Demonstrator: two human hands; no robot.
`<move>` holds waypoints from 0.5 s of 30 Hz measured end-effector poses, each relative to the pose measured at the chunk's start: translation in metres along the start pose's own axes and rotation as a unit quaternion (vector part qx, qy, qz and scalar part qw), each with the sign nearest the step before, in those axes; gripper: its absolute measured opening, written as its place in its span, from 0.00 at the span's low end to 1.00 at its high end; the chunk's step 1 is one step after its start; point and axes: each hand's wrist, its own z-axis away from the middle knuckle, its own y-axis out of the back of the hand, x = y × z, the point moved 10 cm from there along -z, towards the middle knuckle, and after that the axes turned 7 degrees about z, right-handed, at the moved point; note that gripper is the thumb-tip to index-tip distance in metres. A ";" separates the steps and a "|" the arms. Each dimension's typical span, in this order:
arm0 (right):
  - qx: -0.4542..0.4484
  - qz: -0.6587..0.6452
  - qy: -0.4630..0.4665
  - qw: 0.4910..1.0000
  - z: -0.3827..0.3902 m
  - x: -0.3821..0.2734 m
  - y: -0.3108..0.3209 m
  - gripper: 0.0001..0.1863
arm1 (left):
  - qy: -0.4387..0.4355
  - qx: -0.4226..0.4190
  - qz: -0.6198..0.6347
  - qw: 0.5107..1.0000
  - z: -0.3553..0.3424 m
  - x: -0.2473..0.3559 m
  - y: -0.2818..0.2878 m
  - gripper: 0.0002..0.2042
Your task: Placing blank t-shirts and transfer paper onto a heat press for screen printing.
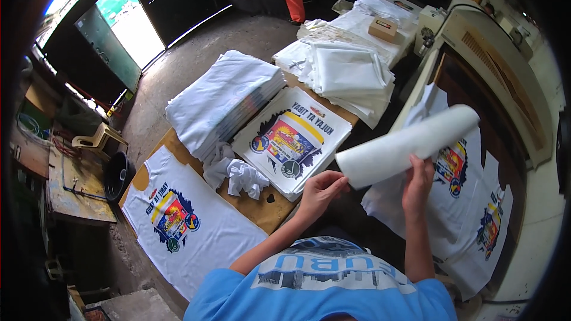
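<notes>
Hands on curled white sheet, held above printed shirts: left hand fingers pinched on its near end, right hand fingers clamped along lower edge.

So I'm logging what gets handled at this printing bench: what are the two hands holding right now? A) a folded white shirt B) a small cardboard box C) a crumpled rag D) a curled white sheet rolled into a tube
D: the left hand and the right hand both grip a curled white sheet, rolled like a tube, above the printed shirts on the press.
</notes>
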 end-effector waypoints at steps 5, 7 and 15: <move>-0.105 -0.027 -0.106 0.988 -0.109 0.057 -0.088 0.12 | 0.050 0.059 0.013 0.997 -0.016 -0.016 0.077 0.13; -0.133 -0.015 -0.125 0.983 -0.171 0.081 -0.114 0.10 | 0.064 0.101 -0.160 0.980 -0.017 -0.053 0.140 0.14; -0.181 -0.235 0.121 0.947 -0.345 0.008 -0.190 0.12 | 0.346 0.358 -0.526 0.689 0.104 -0.130 0.311 0.34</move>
